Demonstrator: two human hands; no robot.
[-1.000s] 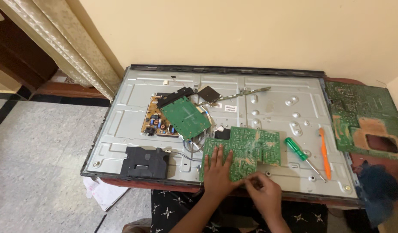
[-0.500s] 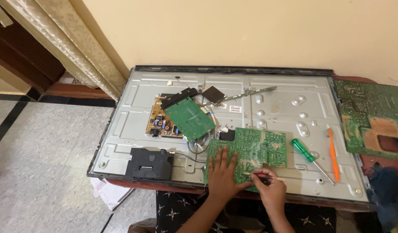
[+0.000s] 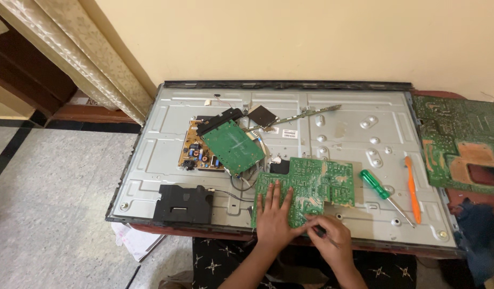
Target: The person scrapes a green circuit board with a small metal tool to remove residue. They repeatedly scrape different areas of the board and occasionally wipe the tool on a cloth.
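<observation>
A green circuit board [image 3: 311,184] lies solder side up on the grey metal back panel [image 3: 343,136] of a flat screen. My left hand [image 3: 274,217] rests flat on the board's near left part, fingers spread. My right hand [image 3: 330,235] sits just right of it at the board's near edge, pinching a thin dark tool [image 3: 323,233] whose tip touches the board.
A second green board [image 3: 232,145] lies tilted over a brown power board [image 3: 196,152]. A black speaker box [image 3: 183,203] sits near left. A green-handled screwdriver [image 3: 383,194] and an orange tool [image 3: 412,187] lie to the right. Another large green board [image 3: 461,142] lies at far right.
The view has shifted slightly. My right hand has closed in toward the left hand at the board's near edge; the left hand has stayed flat on the board.
</observation>
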